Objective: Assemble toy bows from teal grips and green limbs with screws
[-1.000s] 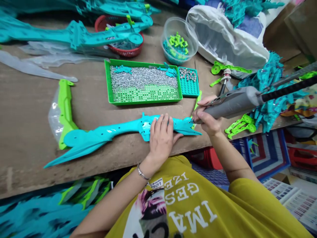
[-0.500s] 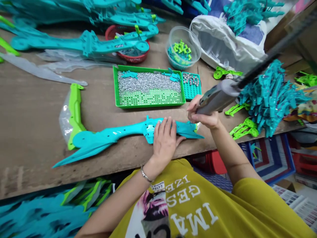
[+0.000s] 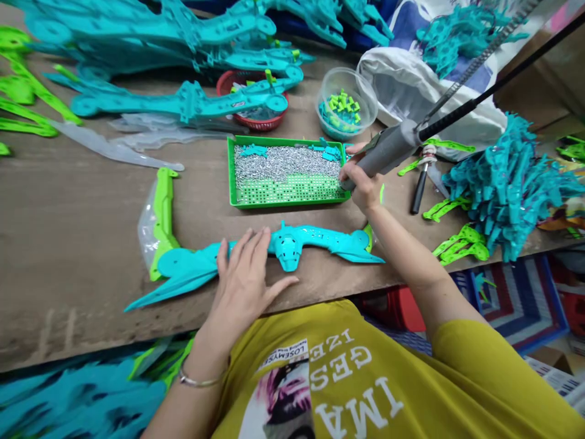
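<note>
A teal plastic part shaped like a toy bow (image 3: 315,239) lies along the table's front edge. Flat on its left half rests my left hand (image 3: 242,274), fingers stretched and thumb spread. At its left end sits a lime-green curved piece (image 3: 164,213) with a clear plastic blade behind. My right hand (image 3: 365,189) is wrapped around a grey power screwdriver (image 3: 388,149) hung from a cord and a spring. The screwdriver's lower end is at the right end of a green tray (image 3: 232,177) of small silver screws; its tip I cannot make out.
Behind the tray stand a red basket (image 3: 262,125) and a clear tub (image 3: 371,100) of small lime and teal pieces. Teal parts are piled at the back left and in a heap (image 3: 498,189) at right. A black-handled tool (image 3: 419,189) lies near the heap.
My left hand has slid left along the bow, uncovering its middle. My right hand has carried the screwdriver from above the bow's right half back to the screw tray. The view has shifted slightly.
</note>
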Demonstrator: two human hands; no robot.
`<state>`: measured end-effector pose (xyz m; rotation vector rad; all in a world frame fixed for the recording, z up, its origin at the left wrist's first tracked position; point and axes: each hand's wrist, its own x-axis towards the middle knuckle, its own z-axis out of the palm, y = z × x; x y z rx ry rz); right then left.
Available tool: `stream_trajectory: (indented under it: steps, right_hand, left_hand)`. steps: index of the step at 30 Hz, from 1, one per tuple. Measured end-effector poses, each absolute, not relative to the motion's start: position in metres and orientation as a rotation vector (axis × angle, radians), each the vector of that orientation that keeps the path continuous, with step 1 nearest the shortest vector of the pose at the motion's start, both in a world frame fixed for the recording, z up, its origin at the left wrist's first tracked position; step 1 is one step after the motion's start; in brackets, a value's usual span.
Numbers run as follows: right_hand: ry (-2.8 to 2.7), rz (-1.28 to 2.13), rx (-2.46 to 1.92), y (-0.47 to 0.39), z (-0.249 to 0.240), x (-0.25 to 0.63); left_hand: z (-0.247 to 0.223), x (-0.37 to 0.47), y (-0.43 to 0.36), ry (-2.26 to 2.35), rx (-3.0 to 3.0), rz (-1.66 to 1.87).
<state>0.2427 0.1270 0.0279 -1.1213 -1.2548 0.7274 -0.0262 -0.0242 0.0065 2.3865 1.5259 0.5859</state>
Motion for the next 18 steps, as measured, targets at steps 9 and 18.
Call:
stream_trajectory:
  steps: [9, 18]
  right_hand:
    - [-1.293, 0.796, -1.089, 0.133, 0.023, 0.242]
    - [-1.256, 0.809, -0.977, 0.104, 0.059, 0.236]
  left_hand:
    - [0.000, 0.007, -0.017, 1.459, 2.414, 0.710]
    - [0.001, 0.038, -0.015, 1.459, 2.319, 0.694]
